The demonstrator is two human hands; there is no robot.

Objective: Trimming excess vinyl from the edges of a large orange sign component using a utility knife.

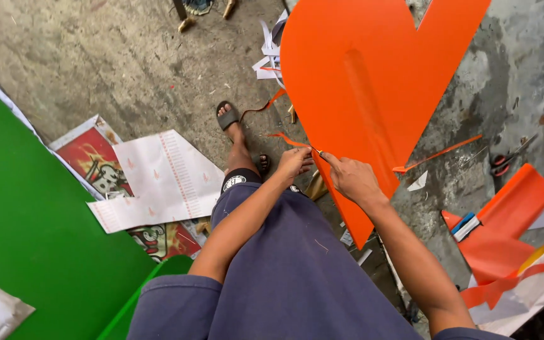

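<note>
Your left hand (294, 162) and your right hand (352, 178) meet at the lower left edge of the big orange heart-shaped board (373, 94), which stands tilted in front of your knees with its point down by your right forearm and its lobes running off the top of the view. Your left fingers are pinched on a thin orange strip (284, 138) that curls away from that edge toward the upper left; your right hand is closed with the thumb and forefinger pressed together right at the edge, on something too small to make out. The two hands sit just beside each other, nearly touching. Along the heart's right edge another thin orange sliver (439, 153) lies on the concrete floor (127, 63), and beyond it a pair of scissors (508, 159) rests well apart from your hands. To your right the floor is crowded: a folded orange sheet (505, 214) with a small blue and white tool (464, 225) on it, and striped offcuts near the frame's edge. To your left a white backing sheet (158, 182) overlaps a red printed poster (96, 157), and a large green board (26, 220) fills the left side up to your thigh. Your sandalled foot (228, 116) rests ahead, just left of the heart. The widest bare floor lies up and to the left, past that foot; white paper scraps (269, 53) lie by the heart's upper left edge.
</note>
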